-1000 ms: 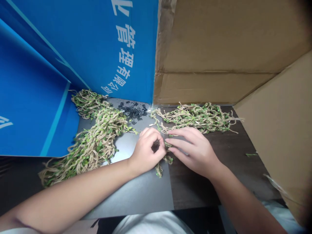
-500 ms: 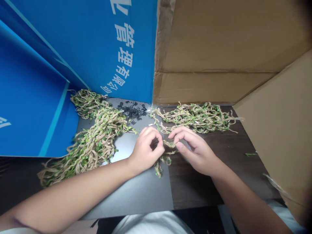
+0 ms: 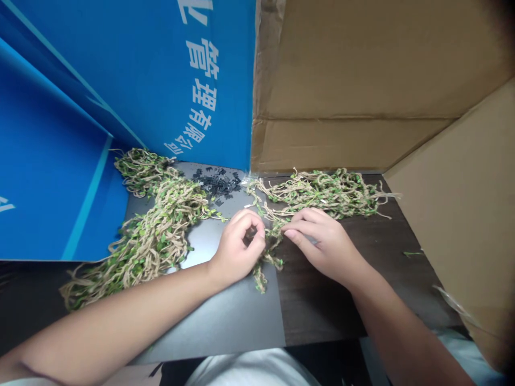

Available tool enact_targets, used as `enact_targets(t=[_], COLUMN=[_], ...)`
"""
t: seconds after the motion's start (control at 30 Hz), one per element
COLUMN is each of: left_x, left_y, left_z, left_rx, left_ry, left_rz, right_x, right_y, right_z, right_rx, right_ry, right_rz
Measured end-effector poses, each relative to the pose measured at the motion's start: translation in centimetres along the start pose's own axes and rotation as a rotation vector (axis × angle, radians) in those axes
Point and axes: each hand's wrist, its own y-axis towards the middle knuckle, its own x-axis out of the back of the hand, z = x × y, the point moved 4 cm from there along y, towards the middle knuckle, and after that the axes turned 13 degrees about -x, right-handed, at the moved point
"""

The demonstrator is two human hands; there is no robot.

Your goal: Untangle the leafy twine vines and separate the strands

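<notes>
My left hand (image 3: 240,245) is closed, thumb and forefinger pinched on a jute twine garland with small green leaves (image 3: 274,234). The end of this garland hangs down below my fingers onto the grey sheet. Just to the right, my right hand (image 3: 317,238) has thumb and forefinger brought together on the same garland. Behind the right hand lies a bundle of leafy twine garlands (image 3: 325,193). Left of my left hand spreads a larger heap of the same garlands (image 3: 161,230). The curled fingers hide part of the held strand.
Small black scraps (image 3: 219,182) are scattered near the corner. A blue printed panel (image 3: 132,69) stands at the left and back, cardboard walls (image 3: 354,69) at the back and right. A grey sheet (image 3: 225,321) covers part of the dark wooden table (image 3: 322,311).
My right thumb and forefinger, apart before, have come together on the strand. The strand between my hands has shifted slightly. My left hand keeps its pinch.
</notes>
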Motion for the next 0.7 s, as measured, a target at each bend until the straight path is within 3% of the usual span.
enact_targets(t=[0.23,0.37,0.47,0.63,0.7], left_x=[-0.3,-0.5,-0.6,-1.4,-1.7], left_y=[-0.5,-0.8,-0.8,-0.7,-0.8], left_z=[0.0,-0.1,-0.5,-1.2,-1.2], left_rx=[0.005,-0.009,-0.054,-0.153,-0.168], left_ry=[-0.048,-0.019,-0.011,0.077,0.120], left_rz=[0.044,0.091,0.143,0.336,0.407], right_x=[-0.7,-1.0,-0.6,1.0,1.7], right_y=[-0.3,-0.2,0.1,-0.1,-0.5], right_z=[0.9,0.9,0.7,0.2,-0.5], right_rx=[0.121,0.101,0.070,-0.109,-0.233], right_ry=[-0.105,-0.134,-0.110,0.285,0.530], right_rz=[0.027,0.048,-0.005,-0.109,-0.230])
